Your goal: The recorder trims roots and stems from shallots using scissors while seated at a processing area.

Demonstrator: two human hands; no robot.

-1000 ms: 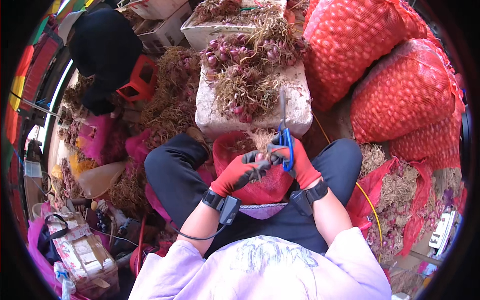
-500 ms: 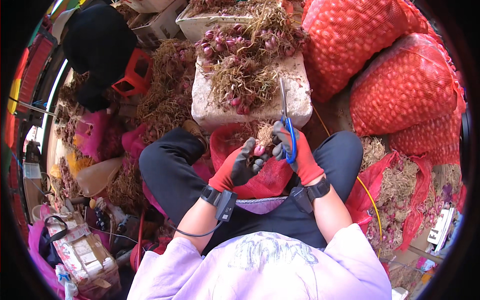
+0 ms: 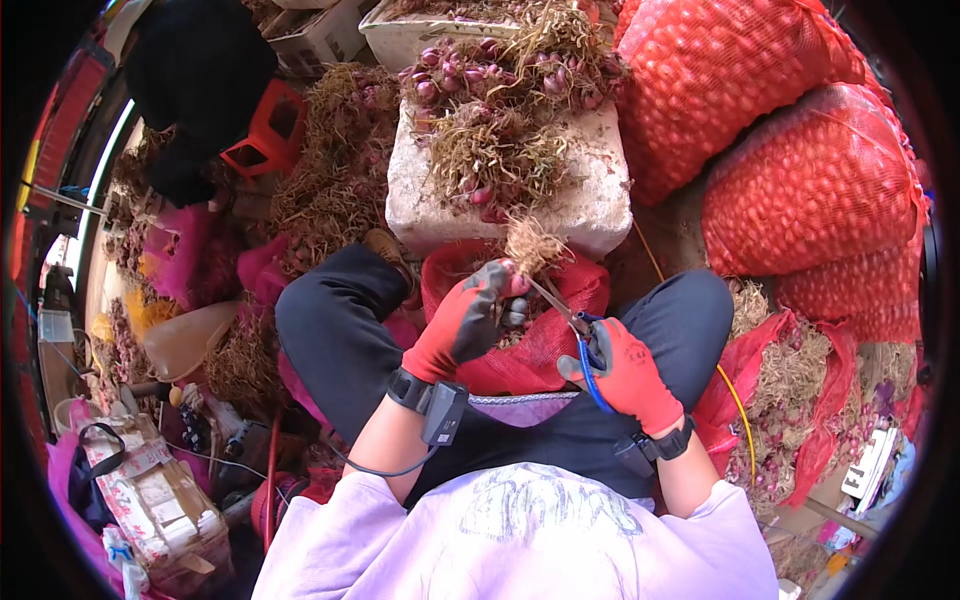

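Both my hands wear red and grey gloves. My left hand [image 3: 464,318] is closed on a shallot [image 3: 518,284], whose dry, straw-coloured tuft [image 3: 532,248] points away from me. Blue-handled scissors [image 3: 590,374] are in my right hand [image 3: 630,370], their blades reaching left to the base of the tuft. Whether the blades are apart is hard to make out. Beneath both hands lies an open red mesh bag [image 3: 540,362] between my legs. In front stands a white foam box [image 3: 590,190] with bunches of shallots [image 3: 495,160] heaped on top.
Full red mesh sacks of shallots [image 3: 810,180] stand at the right. Heaps of dry-stalked shallots [image 3: 335,170] lie left of the box, near a red plastic stool [image 3: 270,135] and a person in black [image 3: 195,80]. A torn red bag [image 3: 745,365] with more shallots sits by my right knee.
The scissors have swung from pointing upward to pointing left, with their blades now at the shallot's tuft. My right hand has moved right and nearer me; the left has shifted slightly away.
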